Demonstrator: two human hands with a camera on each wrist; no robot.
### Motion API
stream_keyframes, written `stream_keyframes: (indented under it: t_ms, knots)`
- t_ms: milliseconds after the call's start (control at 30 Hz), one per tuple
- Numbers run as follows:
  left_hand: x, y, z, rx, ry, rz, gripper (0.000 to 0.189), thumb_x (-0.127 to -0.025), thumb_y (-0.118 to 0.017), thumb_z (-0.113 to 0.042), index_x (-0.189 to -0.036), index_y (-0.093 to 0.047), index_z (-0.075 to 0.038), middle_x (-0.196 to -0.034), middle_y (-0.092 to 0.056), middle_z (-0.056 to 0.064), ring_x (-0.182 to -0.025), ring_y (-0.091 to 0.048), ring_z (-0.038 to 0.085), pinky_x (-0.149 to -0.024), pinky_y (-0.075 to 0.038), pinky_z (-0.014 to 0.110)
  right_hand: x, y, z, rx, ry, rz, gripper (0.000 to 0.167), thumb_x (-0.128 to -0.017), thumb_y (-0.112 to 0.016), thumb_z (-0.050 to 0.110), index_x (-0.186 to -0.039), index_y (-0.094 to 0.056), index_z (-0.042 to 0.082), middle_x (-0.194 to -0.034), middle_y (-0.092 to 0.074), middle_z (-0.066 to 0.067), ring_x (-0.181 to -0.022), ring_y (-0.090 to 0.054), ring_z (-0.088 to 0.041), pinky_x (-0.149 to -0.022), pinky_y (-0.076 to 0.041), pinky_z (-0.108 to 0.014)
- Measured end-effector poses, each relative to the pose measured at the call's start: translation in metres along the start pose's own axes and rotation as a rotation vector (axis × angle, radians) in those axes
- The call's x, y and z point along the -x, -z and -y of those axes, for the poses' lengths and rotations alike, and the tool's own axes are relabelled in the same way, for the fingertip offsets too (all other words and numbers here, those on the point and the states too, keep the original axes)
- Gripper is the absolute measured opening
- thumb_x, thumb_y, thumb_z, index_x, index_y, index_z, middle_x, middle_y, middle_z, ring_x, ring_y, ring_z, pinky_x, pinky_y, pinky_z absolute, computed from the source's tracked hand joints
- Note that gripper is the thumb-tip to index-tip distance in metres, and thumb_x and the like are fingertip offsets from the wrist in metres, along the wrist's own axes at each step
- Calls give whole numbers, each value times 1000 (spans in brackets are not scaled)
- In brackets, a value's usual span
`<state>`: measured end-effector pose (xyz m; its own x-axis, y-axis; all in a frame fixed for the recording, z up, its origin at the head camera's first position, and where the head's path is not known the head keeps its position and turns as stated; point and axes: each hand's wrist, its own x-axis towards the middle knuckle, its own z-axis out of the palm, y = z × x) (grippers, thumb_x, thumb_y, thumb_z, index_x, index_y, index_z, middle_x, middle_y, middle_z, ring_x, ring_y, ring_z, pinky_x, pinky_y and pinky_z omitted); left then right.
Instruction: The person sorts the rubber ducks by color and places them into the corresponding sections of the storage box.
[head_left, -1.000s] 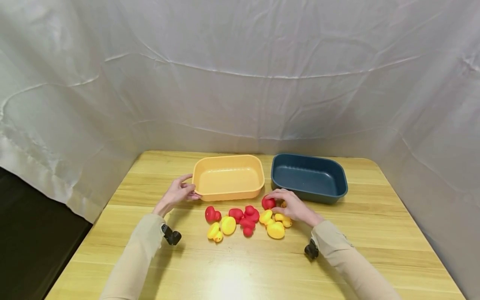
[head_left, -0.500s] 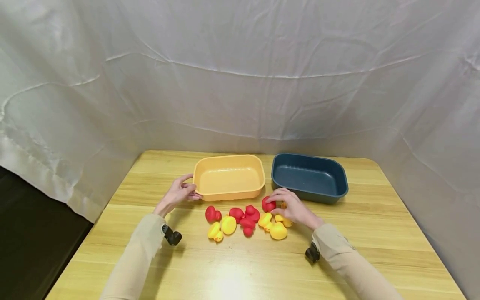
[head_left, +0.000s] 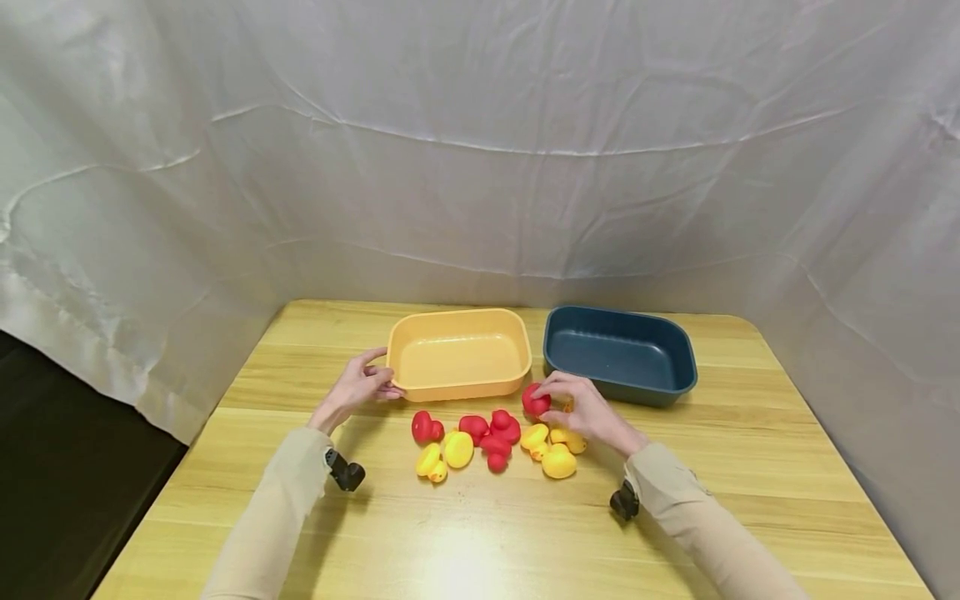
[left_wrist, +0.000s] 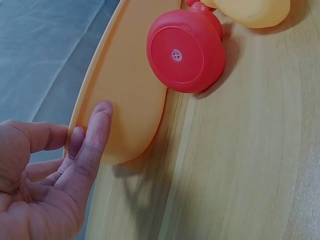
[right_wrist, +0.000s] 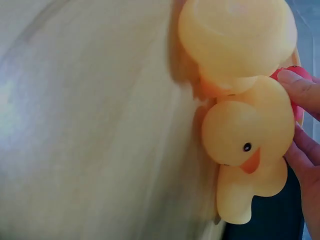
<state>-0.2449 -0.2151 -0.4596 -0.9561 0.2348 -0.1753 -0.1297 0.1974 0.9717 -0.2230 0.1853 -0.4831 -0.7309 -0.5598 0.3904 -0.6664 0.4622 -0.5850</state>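
My left hand (head_left: 354, 390) holds the left end of a yellow-orange plastic tray (head_left: 459, 392); the left wrist view shows fingertips (left_wrist: 102, 112) against its outer wall and others at the rim. My right hand (head_left: 588, 412) pinches a red rubber duck (head_left: 536, 401) between thumb and fingers, in front of the gap between the trays. Only a bit of this duck (right_wrist: 294, 73) shows in the right wrist view, behind yellow ducks. Just below that hand lie several yellow rubber ducks (head_left: 558, 461), one partly hidden by it.
Behind my right hand stands a dark blue tray (head_left: 615, 390). More red ducks (head_left: 497, 447) lie mid-table, with a red duck (head_left: 427, 427) and two yellow ducks (head_left: 457, 449) farther left. A pale curtain (head_left: 480, 167) hangs behind the wooden table (head_left: 360, 533).
My right hand and the pinched red duck have shifted slightly up and away. The yellow ducks below it have nudged a little to the right. My left hand stays at the yellow-orange tray.
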Motion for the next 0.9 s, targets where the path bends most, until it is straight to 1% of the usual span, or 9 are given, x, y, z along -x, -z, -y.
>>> stream_keyframes:
  t_ms: [67,200,333,433,533,600,633,767,900]
  knots:
    - [0,0,0,1,-3,4,64,-103,-47,-1,-157,-15,7,-105,-69,26,-79,-75,15,-85,-64,34,-2,1,1,-17,2,-12,30,-75,-85,-1,-103,-77,7,-104,-70,-6,-96,-64,-23,-85,-60,-49]
    - [0,0,1,5,-7,4,64,-103,-48,-1,-157,-16,8,-103,-69,23,-80,-75,15,-85,-64,36,-7,2,3,-36,14,-29,31,-75,-86,0,-103,-77,7,-103,-70,-7,-96,-64,-22,-84,-59,-48]
    - [0,0,2,5,-8,6,64,-103,-48,-1,-157,-15,9,-104,-68,24,-81,-76,17,-87,-63,38,-15,3,8,-74,-3,-25,31,-75,-85,-1,-104,-77,8,-102,-70,-6,-96,-63,-21,-85,-60,-40]
    - [0,1,3,6,-12,10,65,-103,-48,-1,-157,-14,9,-107,-67,30,-81,-76,17,-87,-63,39,-22,5,13,-129,-38,-11,32,-75,-85,-3,-105,-76,7,-105,-70,-7,-99,-63,-22,-90,-60,-35]
    - [0,1,3,10,-12,9,65,-103,-48,-2,-157,-14,9,-112,-65,37,-81,-76,16,-88,-63,39,-31,6,17,-190,-68,6,32,-76,-83,-4,-106,-76,5,-109,-69,-10,-103,-63,-24,-96,-60,-40]
    - [0,1,3,10,-10,6,65,-103,-48,-2,-157,-14,8,-114,-63,38,-81,-76,16,-88,-63,39,-37,5,19,-225,-77,18,31,-78,-82,-4,-107,-75,4,-112,-68,-12,-105,-63,-26,-97,-59,-45]
    - [0,1,3,10,-9,5,65,-103,-48,-2,-157,-14,8,-115,-63,38,-81,-76,16,-88,-63,39,-40,5,20,-237,-83,24,31,-78,-82,-3,-107,-75,4,-113,-67,-12,-106,-63,-26,-98,-58,-46]
    - [0,1,4,14,-6,5,66,-103,-49,-2,-158,-14,7,-112,-65,33,-81,-75,15,-88,-63,39,-51,3,23,-244,-95,36,30,-79,-83,0,-108,-74,3,-113,-68,-15,-107,-63,-28,-97,-59,-48]
    - [0,1,4,16,-7,7,67,-102,-50,-2,-158,-14,6,-106,-67,24,-81,-74,13,-89,-63,38,-63,2,26,-230,-148,42,31,-79,-84,4,-109,-74,4,-113,-70,-15,-106,-64,-29,-95,-60,-50]
